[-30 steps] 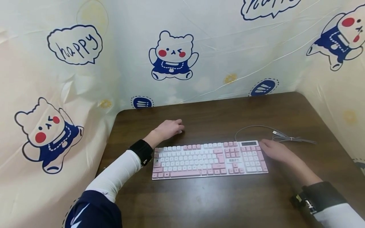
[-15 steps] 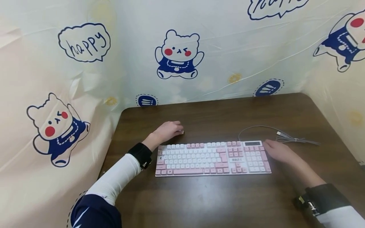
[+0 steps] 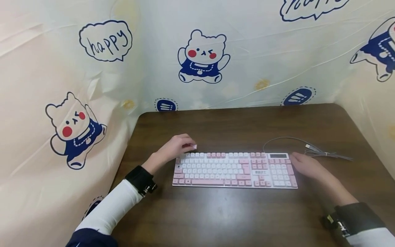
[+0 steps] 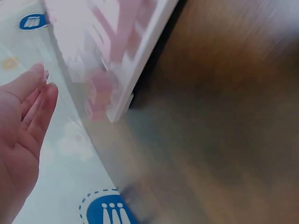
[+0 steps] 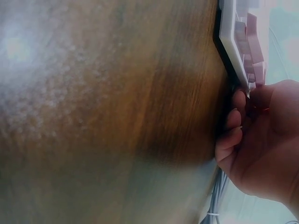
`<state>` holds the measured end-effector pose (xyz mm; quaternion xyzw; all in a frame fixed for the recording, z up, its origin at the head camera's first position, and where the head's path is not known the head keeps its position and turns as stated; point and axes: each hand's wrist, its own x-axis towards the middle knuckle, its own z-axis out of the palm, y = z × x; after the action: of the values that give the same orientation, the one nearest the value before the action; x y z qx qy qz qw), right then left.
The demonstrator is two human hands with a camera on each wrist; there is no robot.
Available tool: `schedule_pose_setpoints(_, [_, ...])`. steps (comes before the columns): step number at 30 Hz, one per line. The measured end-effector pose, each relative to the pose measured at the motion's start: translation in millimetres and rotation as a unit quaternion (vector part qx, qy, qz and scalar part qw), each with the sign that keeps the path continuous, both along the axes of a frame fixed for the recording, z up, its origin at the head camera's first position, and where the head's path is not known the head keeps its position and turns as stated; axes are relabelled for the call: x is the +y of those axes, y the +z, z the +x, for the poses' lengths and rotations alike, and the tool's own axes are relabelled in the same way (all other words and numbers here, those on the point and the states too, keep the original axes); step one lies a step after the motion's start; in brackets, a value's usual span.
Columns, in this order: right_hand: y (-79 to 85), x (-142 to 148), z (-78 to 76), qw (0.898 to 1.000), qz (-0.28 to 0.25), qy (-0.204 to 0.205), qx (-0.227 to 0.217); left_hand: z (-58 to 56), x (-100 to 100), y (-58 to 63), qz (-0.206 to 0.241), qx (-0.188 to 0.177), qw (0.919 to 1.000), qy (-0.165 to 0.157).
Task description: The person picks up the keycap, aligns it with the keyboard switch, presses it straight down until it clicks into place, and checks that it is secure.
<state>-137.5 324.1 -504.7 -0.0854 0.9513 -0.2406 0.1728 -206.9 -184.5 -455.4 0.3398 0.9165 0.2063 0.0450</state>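
A pink-and-white keyboard [image 3: 216, 182] lies flat on the brown table, its long side across the head view. My left hand [image 3: 175, 147] is over its far left corner. Between thumb and fingertips, this hand pinches a small pale pink keycap [image 3: 194, 146], also seen at the fingertips of the left hand [image 4: 23, 121] in the left wrist view. A dark spot shows among the keys at the keyboard's left edge. My right hand [image 3: 308, 166] grips the keyboard's far right corner; in the right wrist view, the right hand [image 5: 266, 144] has thumb and curled fingers at that corner.
A thin grey cable [image 3: 287, 138] runs from the keyboard's back edge to a tied bundle [image 3: 328, 154] with a plug, just beyond my right hand. A bear-printed cloth [image 3: 247, 41] hangs around the back and sides of the wooden table [image 3: 228, 212].
My left hand has come closer to the keyboard's far left corner, and the keycap in its fingertips shows more. My right hand keeps its grip. The head view has shifted slightly.
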Motion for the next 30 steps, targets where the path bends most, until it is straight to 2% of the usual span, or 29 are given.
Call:
schedule_pose_setpoints(4, [-2.5, 1, -0.2, 1.000, 0.004, 0.002, 0.000, 21.4, -16, 5.1, 0.036, -0.040, 0.9978, 0.039])
schedule_pose_setpoints(8, [-2.3, 2, -1.1, 1.000, 0.010, 0.005, 0.004, 37.4, -32, 5.8, 0.064, -0.042, 0.9947, 0.068])
schedule_pose_setpoints(12, [-0.3, 0, 0.0, 1.000, 0.009, 0.008, 0.005, 51.1, -48, 0.1, 0.094, -0.050, 0.9895, 0.098])
schedule_pose_setpoints(15, [1.0, -2, 1.0, 1.000, 0.010, 0.007, 0.000, 60.0, -57, -10.0, 0.112, -0.062, 0.9845, 0.120])
schedule_pose_setpoints(19, [1.1, -1, 2.1, 1.000, 0.010, 0.006, -0.004, 66.1, -60, -24.2, 0.119, -0.062, 0.9793, 0.152])
schedule_pose_setpoints(26, [1.9, 0, 2.2, 1.000, 0.014, 0.006, -0.001, 68.6, -58, -37.8, 0.136, -0.049, 0.9739, 0.174])
schedule_pose_setpoints(28, [2.5, -1, 2.2, 1.000, 0.013, 0.006, -0.004, 69.1, -58, -39.1, 0.146, -0.065, 0.9693, 0.187])
schedule_pose_setpoints(30, [2.6, -2, 2.3, 1.000, 0.012, 0.006, -0.003, 69.2, -58, -39.8, 0.159, -0.099, 0.9608, 0.204])
